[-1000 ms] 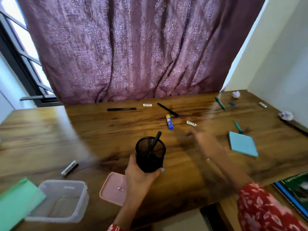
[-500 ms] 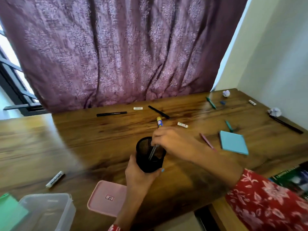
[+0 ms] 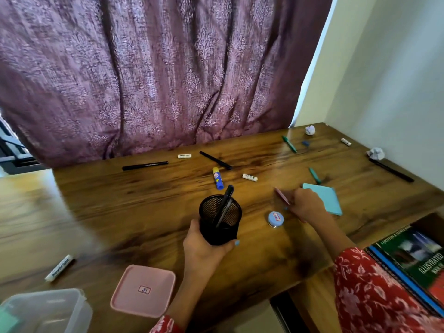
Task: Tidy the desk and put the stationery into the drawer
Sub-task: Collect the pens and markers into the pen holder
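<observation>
A person's left hand (image 3: 204, 251) wraps around a black mesh pen cup (image 3: 220, 219) holding two dark pens above the wooden desk (image 3: 144, 207), while the right hand (image 3: 306, 205) pinches a pink pen (image 3: 281, 195) beside a light-blue notepad (image 3: 326, 198).

A room in a home is shown, set up as a study corner. A wooden desk (image 3: 144, 212) is pushed against a purple patterned curtain (image 3: 156, 75) at the far side, with a plain painted wall (image 3: 396, 80) on the right. Pens, a glue stick (image 3: 217, 180), a pad of blue notes (image 3: 324, 200) and a book (image 3: 415, 258) are scattered over it.
</observation>
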